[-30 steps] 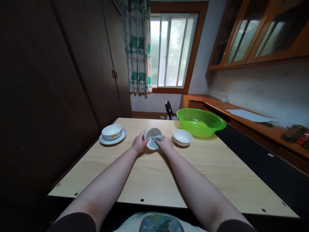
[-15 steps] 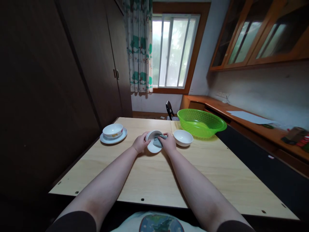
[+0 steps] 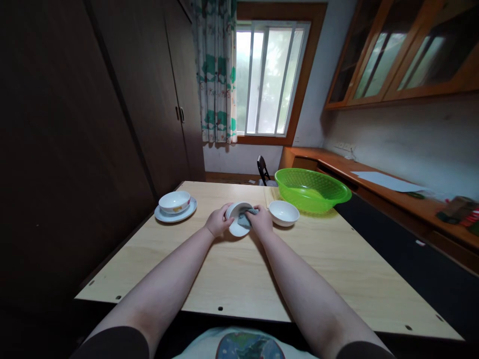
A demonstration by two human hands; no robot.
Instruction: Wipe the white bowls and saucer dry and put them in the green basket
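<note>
A white bowl (image 3: 237, 228) is tilted toward me above the middle of the table, its inside showing. My left hand (image 3: 220, 221) grips its left side, thumb over the rim. With my right hand (image 3: 262, 222) I hold a grey-green cloth (image 3: 245, 218) against the inside of the bowl. The fingers of that hand are partly hidden behind the bowl. Just right of my right hand, a second white bowl (image 3: 284, 213) stands upright on the table. At the left, a patterned white bowl (image 3: 174, 202) sits on a plate (image 3: 168, 218).
A large green plastic basket (image 3: 312, 192) stands at the table's back right corner. Chopsticks (image 3: 270, 194) appear to lie beside it. The wooden table (image 3: 239, 279) has a dark wardrobe (image 3: 123, 99) along its left and a desk (image 3: 337, 162) to the right.
The cloth in my right hand has shifted slightly deeper inside the bowl, and its lower edge is less spread. The bowl has turned a little; my left hand keeps its hold.
</note>
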